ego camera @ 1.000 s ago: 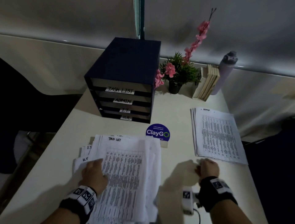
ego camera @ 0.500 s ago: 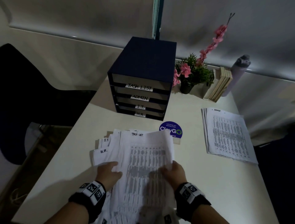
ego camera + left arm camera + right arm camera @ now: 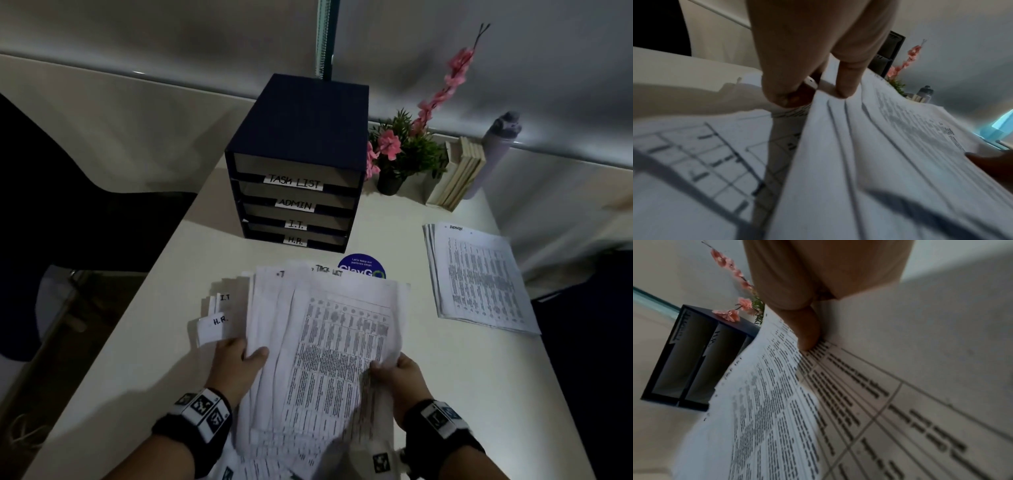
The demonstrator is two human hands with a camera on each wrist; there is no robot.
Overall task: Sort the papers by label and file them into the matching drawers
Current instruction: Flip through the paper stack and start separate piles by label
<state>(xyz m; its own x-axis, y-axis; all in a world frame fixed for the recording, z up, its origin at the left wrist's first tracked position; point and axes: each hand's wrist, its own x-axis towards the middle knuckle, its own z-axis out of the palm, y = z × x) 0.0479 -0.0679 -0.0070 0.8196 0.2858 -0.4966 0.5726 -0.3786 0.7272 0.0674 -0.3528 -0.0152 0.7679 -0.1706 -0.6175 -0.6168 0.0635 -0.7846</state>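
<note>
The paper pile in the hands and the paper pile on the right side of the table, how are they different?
The pile in the hands is messy and fanned out; the pile on the right lies flat and fairly neat. The left hand and right hand grip the first; nobody touches the second. The held pile's sheets read TASK LIST, I.T. and H.R.; the other's top sheet reads ADMIN. Both are white sheets with printed tables.

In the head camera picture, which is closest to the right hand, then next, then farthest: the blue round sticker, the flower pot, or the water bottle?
From the right hand, nearest first:
1. Blue round sticker, just beyond the held papers, in front of the drawers.
2. Flower pot, farther back, right beside the drawers.
3. Water bottle, at the desk's far right corner, behind the books.
</note>
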